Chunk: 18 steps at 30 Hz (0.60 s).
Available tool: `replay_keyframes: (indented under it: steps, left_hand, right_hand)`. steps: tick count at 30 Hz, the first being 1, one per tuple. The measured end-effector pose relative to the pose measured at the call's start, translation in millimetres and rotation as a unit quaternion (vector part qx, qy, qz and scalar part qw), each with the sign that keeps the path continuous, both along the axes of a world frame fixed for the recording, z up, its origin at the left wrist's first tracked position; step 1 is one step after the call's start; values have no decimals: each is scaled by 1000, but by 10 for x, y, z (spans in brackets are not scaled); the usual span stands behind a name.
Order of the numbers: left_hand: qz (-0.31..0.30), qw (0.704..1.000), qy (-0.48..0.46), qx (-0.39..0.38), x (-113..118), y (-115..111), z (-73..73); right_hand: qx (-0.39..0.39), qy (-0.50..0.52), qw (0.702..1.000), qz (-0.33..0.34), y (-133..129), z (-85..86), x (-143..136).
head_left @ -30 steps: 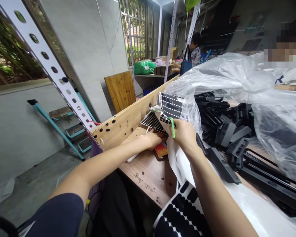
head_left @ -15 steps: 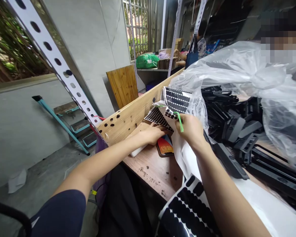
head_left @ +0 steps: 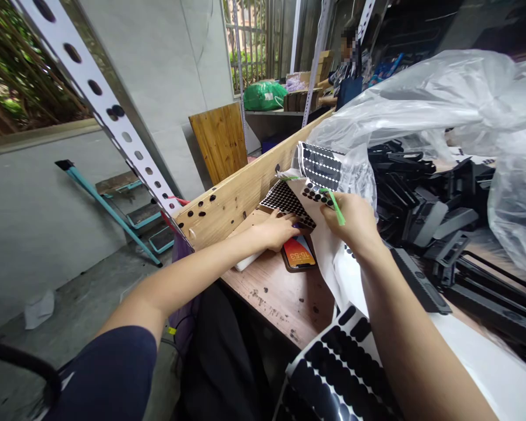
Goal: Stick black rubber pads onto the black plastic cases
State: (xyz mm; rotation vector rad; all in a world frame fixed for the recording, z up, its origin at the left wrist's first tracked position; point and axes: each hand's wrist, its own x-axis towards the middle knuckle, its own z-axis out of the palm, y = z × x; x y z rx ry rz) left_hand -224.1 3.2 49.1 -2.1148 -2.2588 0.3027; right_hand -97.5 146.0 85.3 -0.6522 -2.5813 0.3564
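Note:
My left hand (head_left: 281, 230) lies with its fingers stretched out over a sheet of small black dot stickers (head_left: 288, 202), beside a phone (head_left: 298, 255) with a lit orange screen. My right hand (head_left: 352, 217) is closed on a white sheet with black round stickers (head_left: 318, 192), which it lifts at an angle. A thin green strip (head_left: 335, 208) sticks out by the fingers of that hand. Behind it stands another curled sheet of black stickers (head_left: 322, 166). A larger sheet of black pads (head_left: 333, 374) hangs at the table's front edge, below my right forearm.
A heap of black plastic parts (head_left: 425, 210) lies on the right, partly under clear plastic film (head_left: 442, 96). A wooden board (head_left: 254, 181) edges the table (head_left: 263, 292) on the left. Beyond it are a blue step ladder (head_left: 114, 216) and a perforated metal post (head_left: 105, 105). A person sits far back.
The view has shifted slightly. Both hands keep about the same places, the left still on the dotted sheet and the right still gripping the white sheet. The person at the upper right has left the view.

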Motion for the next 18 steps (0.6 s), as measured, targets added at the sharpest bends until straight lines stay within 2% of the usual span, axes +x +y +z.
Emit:
replay_keyframes:
  steps: [5,11,15,18]
  left_hand:
    - [-27,999,-2,-30,27,-132,44]
    - [-8,1000,13,-9,54,-218,224]
    - [31,999,-3,-3,39,-248,281]
    - [131,991,-16,-28,61,-215,241]
  right_hand:
    - [-15,-3,1000,-12,-39,33,5]
    - [-28,-8,999,-26,-49,28,-32]
    - [-21,-10,999,-28,-47,23,-28]
    - [-12,-20,999,-27,-69,24,-21]
